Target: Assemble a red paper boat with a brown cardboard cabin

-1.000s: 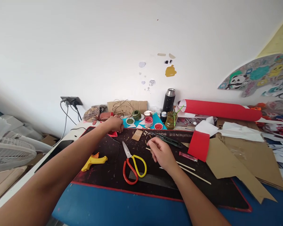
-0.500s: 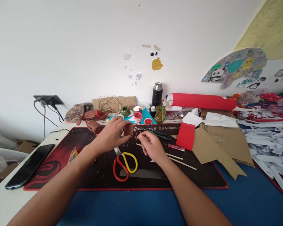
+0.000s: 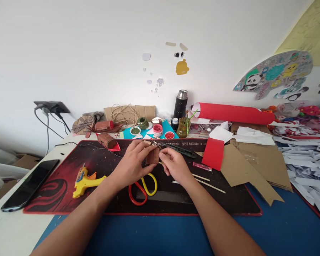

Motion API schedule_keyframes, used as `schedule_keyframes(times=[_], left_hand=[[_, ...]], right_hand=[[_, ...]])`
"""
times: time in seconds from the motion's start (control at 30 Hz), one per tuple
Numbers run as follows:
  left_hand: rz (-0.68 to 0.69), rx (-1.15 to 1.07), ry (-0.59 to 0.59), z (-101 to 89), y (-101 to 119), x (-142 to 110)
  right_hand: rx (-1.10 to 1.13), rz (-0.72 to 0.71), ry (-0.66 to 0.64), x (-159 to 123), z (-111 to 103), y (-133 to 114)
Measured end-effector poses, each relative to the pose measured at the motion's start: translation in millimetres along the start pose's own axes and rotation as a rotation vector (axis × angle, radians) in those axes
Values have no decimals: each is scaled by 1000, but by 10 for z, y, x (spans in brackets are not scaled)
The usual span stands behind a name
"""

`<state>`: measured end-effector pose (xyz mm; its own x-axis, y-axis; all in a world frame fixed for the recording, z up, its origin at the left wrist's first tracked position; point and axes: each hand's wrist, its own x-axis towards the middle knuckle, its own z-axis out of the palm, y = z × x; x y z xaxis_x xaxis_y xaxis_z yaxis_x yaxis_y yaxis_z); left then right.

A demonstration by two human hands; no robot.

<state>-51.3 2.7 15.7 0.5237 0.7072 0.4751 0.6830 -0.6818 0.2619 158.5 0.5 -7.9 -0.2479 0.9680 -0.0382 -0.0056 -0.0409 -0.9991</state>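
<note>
My left hand [image 3: 134, 158] is closed around a small brown cardboard piece [image 3: 152, 156], with the fingers over its top and the thumb below. At the piece's right edge, my right hand [image 3: 173, 161] is pinched; whatever lies between its fingertips is too small to make out. Scissors [image 3: 142, 190] with one red and one yellow handle lie below my left hand, their blades hidden behind it. Beyond my right hand rests a dark utility knife [image 3: 178, 150]. Thin wooden sticks [image 3: 209, 185] lie to the right of that hand.
A yellow glue gun [image 3: 86, 181] and a black phone [image 3: 30, 185] lie left. Paint jars [image 3: 158, 129], a black flask [image 3: 180, 103] and a brown box-like piece [image 3: 107, 140] stand behind the mat [image 3: 229, 202]. Cardboard [image 3: 234, 165] and white paper strips [image 3: 304, 170] are right.
Both hands have come together: the right fingertips now meet the brown piece's edge, where a gap was. The piece has moved slightly right and down. The view has shifted, showing the whole glue gun.
</note>
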Motion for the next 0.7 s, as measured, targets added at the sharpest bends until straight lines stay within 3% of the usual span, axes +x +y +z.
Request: schedule_keyframes(times=[0.13, 0.23, 0.37, 0.47, 0.7], left_hand=[[-34, -41, -25, 8, 42, -27], [-102, -189, -19, -41, 30, -44], [-479, -578, 68, -148, -93, -52], [-665, -719, 18, -188, -191, -40], [-641, -772, -159, -174, -146, 0]], right_hand=[[-14, 10, 6, 10, -4, 25], [-13, 13, 20, 14, -8, 21], [-10, 23, 61, 18, -29, -16], [-14, 32, 68, 19, -42, -38], [-48, 28, 63, 7, -34, -34]])
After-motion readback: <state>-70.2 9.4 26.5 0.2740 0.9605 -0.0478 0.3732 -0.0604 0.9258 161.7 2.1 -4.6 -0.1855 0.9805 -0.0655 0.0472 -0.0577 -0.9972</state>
